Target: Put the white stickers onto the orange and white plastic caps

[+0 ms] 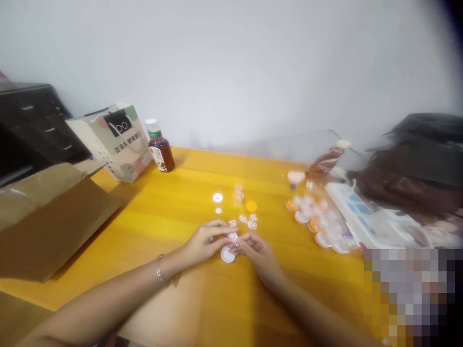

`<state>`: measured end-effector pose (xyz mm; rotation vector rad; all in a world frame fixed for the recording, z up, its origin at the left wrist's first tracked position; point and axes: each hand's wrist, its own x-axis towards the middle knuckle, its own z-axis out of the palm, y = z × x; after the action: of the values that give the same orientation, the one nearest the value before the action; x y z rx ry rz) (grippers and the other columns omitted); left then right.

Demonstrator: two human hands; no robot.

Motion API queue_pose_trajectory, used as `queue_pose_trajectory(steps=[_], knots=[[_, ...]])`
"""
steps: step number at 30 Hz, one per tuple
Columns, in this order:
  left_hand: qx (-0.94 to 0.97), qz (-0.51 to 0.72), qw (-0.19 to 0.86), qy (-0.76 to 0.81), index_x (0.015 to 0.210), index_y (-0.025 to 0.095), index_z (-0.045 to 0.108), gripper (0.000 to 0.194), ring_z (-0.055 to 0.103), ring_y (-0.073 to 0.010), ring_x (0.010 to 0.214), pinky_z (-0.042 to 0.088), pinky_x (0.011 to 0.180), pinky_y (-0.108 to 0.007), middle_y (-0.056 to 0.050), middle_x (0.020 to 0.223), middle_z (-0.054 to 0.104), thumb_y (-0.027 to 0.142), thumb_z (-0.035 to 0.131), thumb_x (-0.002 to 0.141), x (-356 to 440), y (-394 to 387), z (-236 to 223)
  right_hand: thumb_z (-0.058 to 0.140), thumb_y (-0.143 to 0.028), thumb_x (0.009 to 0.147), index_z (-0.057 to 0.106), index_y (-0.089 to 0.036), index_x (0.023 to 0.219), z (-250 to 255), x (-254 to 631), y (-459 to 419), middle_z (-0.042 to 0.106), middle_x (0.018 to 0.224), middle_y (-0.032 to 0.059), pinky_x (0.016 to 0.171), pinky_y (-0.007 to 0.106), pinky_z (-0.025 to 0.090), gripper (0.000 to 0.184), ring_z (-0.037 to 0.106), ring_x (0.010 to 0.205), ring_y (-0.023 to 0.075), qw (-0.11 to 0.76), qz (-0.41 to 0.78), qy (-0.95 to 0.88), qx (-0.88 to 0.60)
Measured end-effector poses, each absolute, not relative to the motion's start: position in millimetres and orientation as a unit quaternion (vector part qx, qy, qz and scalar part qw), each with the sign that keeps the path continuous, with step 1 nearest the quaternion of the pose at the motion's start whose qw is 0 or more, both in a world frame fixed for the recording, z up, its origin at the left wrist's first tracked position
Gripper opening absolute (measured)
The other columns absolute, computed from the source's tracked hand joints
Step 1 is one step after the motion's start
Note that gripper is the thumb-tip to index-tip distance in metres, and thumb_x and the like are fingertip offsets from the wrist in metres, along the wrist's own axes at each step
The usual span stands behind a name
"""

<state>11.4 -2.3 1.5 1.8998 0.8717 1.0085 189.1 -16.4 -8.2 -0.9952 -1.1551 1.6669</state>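
Observation:
Between the fingertips of my left hand (205,241) and my right hand (257,251) is a small white openwork piece (233,237), pinched from both sides. Just below it lies a round white lid (227,254) on the yellow table, close to the right fingertips. Other white cut-out pieces (249,222) lie beyond my hands, one of them (232,223) right above the left fingers. Farther back are a white ring (217,197), a smaller white disc (218,210), an orange disc (251,206) and a small clear container (238,194).
A cardboard box (54,217) and a paper bag (112,142) stand at the left, with a bottle of dark red liquid (161,149) beside the bag. On the right are several clear cups with orange and white lids (320,221), a tilted bottle (325,161) and a dark bag (408,164).

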Motion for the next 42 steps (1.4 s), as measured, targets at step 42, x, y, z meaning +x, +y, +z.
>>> queue_pose_trajectory(steps=[42], knots=[[0.900, 0.214, 0.116, 0.363, 0.113, 0.022, 0.052, 0.026, 0.051, -0.0192, 0.102, 0.032, 0.086, -0.033, -0.006, 0.113, 0.059, 0.023, 0.040, 0.089, 8.3, 10.3, -8.5, 0.075, -0.029, 0.061, 0.065, -0.024, 0.086, -13.8, 190.9, -10.6, 0.061, 0.069, -0.0036, 0.080, 0.032, 0.047, 0.028, 0.061, 0.071, 0.0144, 0.499, 0.630, -0.402, -0.440]])
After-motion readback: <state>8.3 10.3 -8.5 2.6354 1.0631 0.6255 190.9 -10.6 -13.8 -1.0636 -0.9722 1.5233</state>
